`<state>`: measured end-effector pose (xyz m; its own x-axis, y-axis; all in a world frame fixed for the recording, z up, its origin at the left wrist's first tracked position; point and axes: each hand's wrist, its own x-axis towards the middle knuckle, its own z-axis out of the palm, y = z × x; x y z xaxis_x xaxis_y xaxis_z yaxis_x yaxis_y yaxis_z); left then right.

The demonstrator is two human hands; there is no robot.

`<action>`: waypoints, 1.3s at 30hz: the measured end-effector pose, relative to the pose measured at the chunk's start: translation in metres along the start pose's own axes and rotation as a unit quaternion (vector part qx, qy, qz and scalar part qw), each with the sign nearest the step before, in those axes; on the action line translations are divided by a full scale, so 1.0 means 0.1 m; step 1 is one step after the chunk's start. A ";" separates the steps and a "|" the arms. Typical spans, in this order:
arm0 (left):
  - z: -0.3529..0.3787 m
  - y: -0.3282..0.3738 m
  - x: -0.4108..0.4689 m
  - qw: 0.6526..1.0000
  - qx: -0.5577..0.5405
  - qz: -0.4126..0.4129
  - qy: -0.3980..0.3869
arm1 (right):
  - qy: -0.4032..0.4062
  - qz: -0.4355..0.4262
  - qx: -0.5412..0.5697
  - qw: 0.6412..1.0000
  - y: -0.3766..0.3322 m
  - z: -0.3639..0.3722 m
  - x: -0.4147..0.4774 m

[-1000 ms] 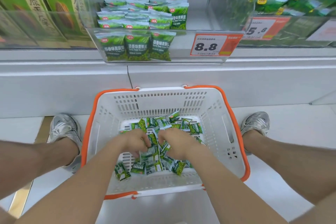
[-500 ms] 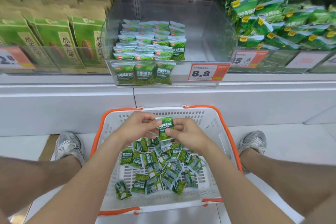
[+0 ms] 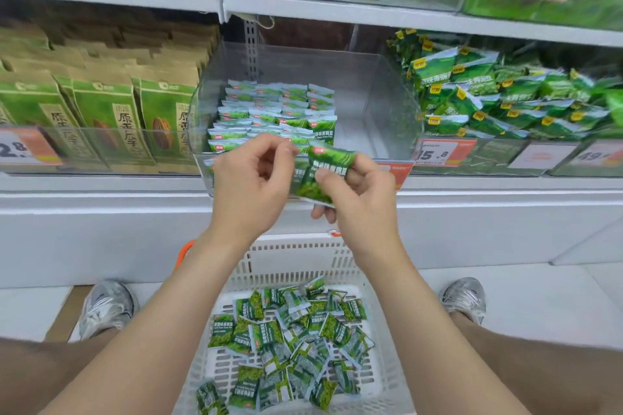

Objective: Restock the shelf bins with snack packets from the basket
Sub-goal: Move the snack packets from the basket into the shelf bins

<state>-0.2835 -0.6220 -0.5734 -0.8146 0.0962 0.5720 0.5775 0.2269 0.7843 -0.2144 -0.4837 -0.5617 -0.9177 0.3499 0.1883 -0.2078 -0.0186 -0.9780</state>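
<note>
In the head view, you have raised both hands from the basket (image 3: 296, 259) at the bottom of the frame to the centre, in front of the clear bin (image 3: 371, 104). Your right hand (image 3: 364, 199) pinches one green packet (image 3: 325, 175) at the bin's front lip, while your left hand (image 3: 249, 185) is curled beside it; I cannot tell if it touches. The pick looks done and placing comes next, with many loose packets (image 3: 286, 340) left in the basket.
</note>
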 end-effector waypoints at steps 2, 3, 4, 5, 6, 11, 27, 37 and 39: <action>0.01 0.05 0.15 0.992 0.092 0.078 0.047 | 0.099 -0.059 -0.024 0.993 -0.23 0.08 0.17; 0.01 0.03 0.22 0.983 0.139 0.106 0.049 | 0.131 -0.094 -0.079 0.984 -0.30 0.09 0.29; 0.01 -0.01 0.28 0.975 0.182 0.124 0.037 | 0.151 -0.122 -0.160 0.968 -0.33 0.07 0.43; 0.00 -0.06 0.34 0.967 0.219 0.131 0.014 | 0.158 -0.135 -0.242 0.948 -0.33 0.03 0.59; 0.00 -0.12 0.38 0.959 0.251 0.130 -0.015 | 0.153 -0.126 -0.318 0.927 -0.32 -0.01 0.76; 0.03 -0.21 0.38 0.939 0.326 0.085 -0.067 | 0.024 0.054 -0.515 0.855 -0.18 -0.09 1.45; 0.02 -0.23 0.37 0.936 0.341 0.077 -0.042 | -0.019 0.173 -0.576 0.798 -0.05 0.08 1.67; 0.12 -0.35 -0.12 0.896 0.331 0.263 0.132 | 0.111 -0.226 -0.506 0.825 -0.11 -0.03 0.75; 0.17 -0.49 -0.31 0.908 0.306 0.277 0.070 | 0.123 -0.292 -0.467 0.825 0.03 -0.02 0.39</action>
<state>-0.2870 -0.6192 -0.6336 -0.3691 0.2456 0.8963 0.7236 0.6812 0.1113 -0.2497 -0.4687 -0.5571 -0.6326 0.2247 0.7412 -0.1338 0.9109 -0.3903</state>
